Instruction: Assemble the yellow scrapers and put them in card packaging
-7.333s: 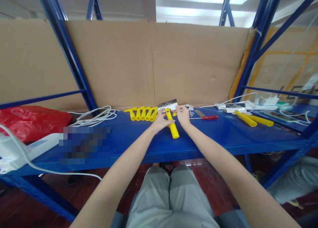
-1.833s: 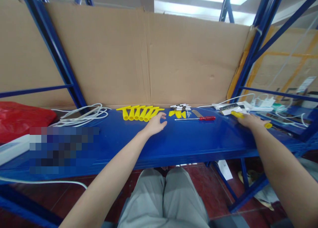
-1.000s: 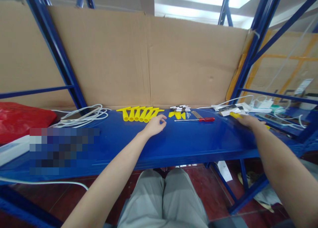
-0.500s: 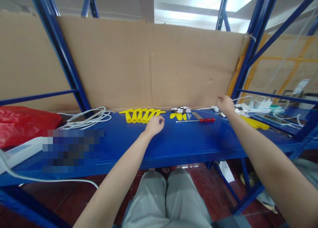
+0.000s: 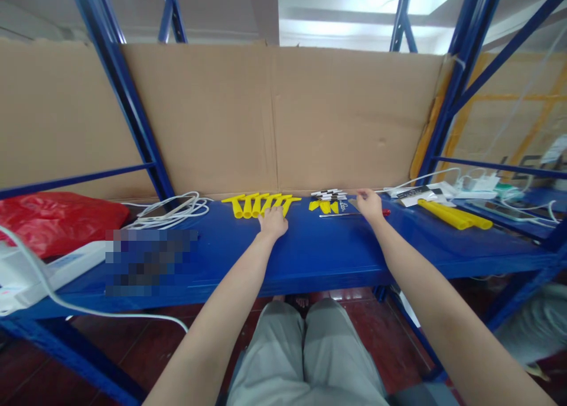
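My left hand (image 5: pixel 273 222) is open, its fingers spread and reaching down onto the right end of a row of yellow plastic pieces (image 5: pixel 247 206) with round hollow ends. It partly covers some of them. My right hand (image 5: pixel 370 205) is closed in a pinch over a red-handled screwdriver (image 5: pixel 387 212); whatever may be between its fingertips is too small to make out. Just left of it lie small yellow pieces (image 5: pixel 325 206) and a stack of black-and-white pieces (image 5: pixel 328 194). A grey flat strip (image 5: pixel 353 203) shows beside the fingertips.
Two long yellow tubes (image 5: pixel 447 214) lie on the right beside white packets (image 5: pixel 416 195) and cables. A coiled white cable (image 5: pixel 177 211), a red bag (image 5: pixel 62 222) and a white power strip (image 5: pixel 80 264) occupy the left. Cardboard (image 5: pixel 336 117) backs the blue bench (image 5: pixel 319 246).
My right hand has moved left from the white packets to above the screwdriver. My left hand has unfolded its fingers and turned down onto the yellow pieces. The view has shifted slightly.
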Motion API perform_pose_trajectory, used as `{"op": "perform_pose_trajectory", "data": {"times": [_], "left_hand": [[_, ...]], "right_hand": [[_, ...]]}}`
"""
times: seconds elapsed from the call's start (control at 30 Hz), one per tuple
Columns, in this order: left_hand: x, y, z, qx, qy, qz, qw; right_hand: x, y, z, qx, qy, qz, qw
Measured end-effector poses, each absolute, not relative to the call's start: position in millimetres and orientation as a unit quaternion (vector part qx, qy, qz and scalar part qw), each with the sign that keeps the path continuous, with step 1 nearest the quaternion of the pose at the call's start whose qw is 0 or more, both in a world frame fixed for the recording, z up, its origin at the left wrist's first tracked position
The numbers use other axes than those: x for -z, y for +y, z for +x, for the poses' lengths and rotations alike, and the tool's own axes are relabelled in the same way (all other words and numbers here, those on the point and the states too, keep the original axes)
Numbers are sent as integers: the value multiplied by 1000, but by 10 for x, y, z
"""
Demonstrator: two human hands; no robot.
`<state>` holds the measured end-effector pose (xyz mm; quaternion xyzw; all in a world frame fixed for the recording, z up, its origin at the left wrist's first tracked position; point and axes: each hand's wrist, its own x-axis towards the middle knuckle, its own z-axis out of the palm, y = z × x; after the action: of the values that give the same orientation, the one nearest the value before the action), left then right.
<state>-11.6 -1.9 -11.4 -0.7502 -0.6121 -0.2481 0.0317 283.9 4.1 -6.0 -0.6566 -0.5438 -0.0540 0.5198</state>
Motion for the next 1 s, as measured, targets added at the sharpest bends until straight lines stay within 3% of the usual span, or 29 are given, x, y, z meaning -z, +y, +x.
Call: {"op": "perform_pose_trajectory", "data": {"times": [0.3,0.6,0.77,0.87,1.0], "left_hand": [[45,-54,-78,234,-612,-750,92],[-45,-100,-55,356,-580,-729,79],[-102,-90,-103,422,-614,-666,17],[-130,-109,-124,446,-596,-668,2],[-144,-177,-97,467,-512,-721,18]], "right_hand": [[75,50,2791,47,-552,-649,522],[80,66,2812,37,-548,-647,528],[65,56,2790,13,-542,-640,545],[41,29,2737,-60,-536,-622,568],[3,-32,2629,-290,-503,-570,581]]}}
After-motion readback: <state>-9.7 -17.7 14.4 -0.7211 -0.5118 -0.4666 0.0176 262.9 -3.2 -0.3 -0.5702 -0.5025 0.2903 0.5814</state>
